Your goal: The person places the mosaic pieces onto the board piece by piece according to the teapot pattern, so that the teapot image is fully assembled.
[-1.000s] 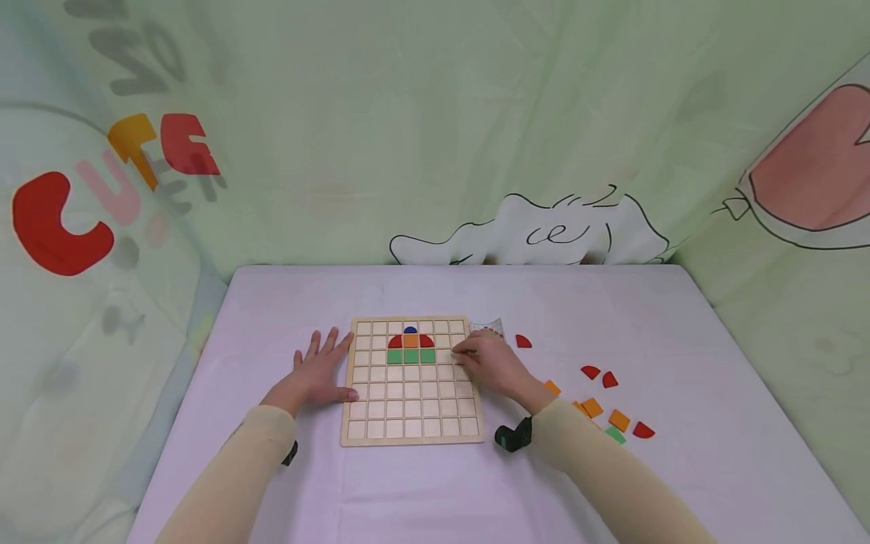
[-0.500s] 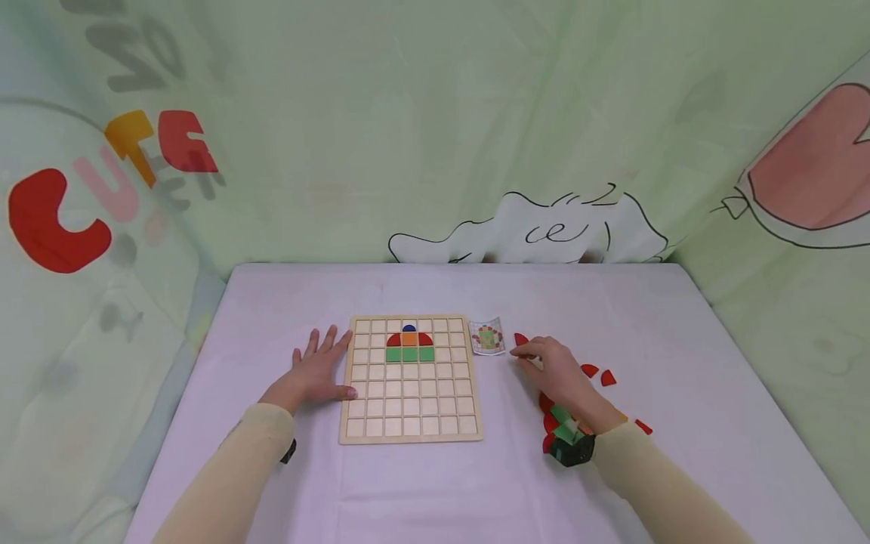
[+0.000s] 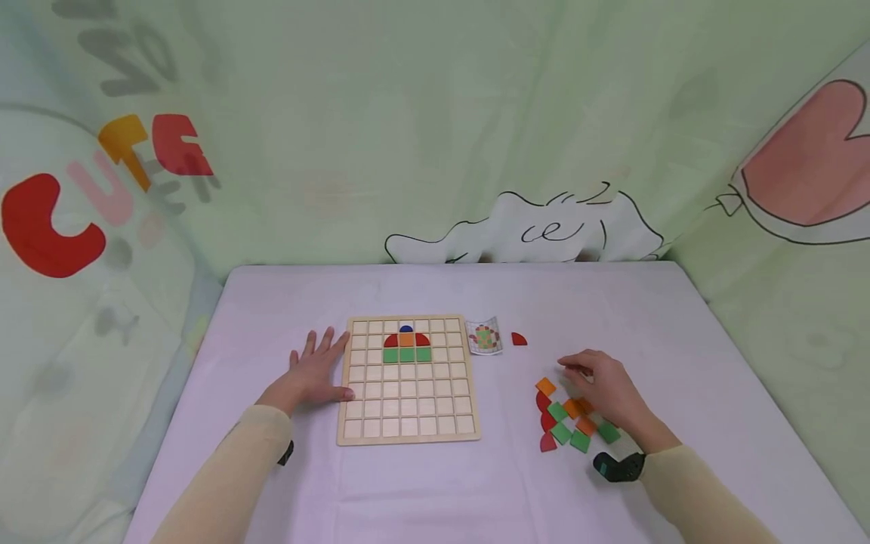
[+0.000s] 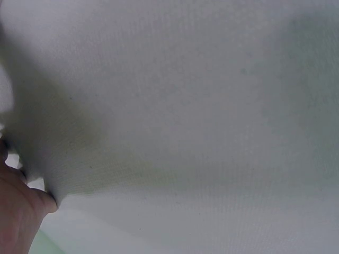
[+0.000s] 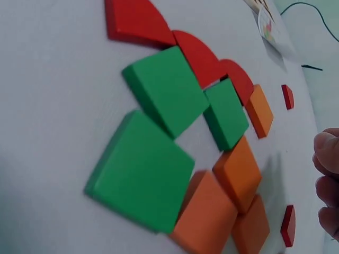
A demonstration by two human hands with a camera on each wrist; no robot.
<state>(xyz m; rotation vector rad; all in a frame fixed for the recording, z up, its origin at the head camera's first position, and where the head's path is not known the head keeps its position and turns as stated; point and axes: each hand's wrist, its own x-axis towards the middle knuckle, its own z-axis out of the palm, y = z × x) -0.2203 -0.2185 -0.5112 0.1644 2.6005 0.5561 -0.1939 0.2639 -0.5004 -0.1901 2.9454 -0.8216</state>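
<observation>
My left hand (image 3: pixel 313 378) rests with spread fingers at the left edge of a wooden grid board (image 3: pixel 408 415), its thumb on the frame. Set in the board's upper cells are a blue half-round tile (image 3: pixel 406 329), an orange square tile (image 3: pixel 406 340), red quarter-round tiles (image 3: pixel 422 340) on either side, and a row of green square tiles (image 3: pixel 406 354). My right hand (image 3: pixel 605 385) hovers over loose tiles, fingers loosely bent; nothing shows in them. In the right wrist view, loose green (image 5: pixel 140 172), orange (image 5: pixel 206 211) and red (image 5: pixel 135 21) tiles lie close together. The hand hides some tiles.
A small printed pattern card (image 3: pixel 485 337) lies against the board's right side. Beyond it sits a single red quarter-round tile (image 3: pixel 519 339). A pale cloth (image 3: pixel 421 491) covers the table. In the left wrist view, mostly cloth shows beside the left fingers (image 4: pixel 45 201).
My right hand has moved right from the board's right edge, past the card, to above the loose tiles, uncovering the card. The left hand has stayed at the board.
</observation>
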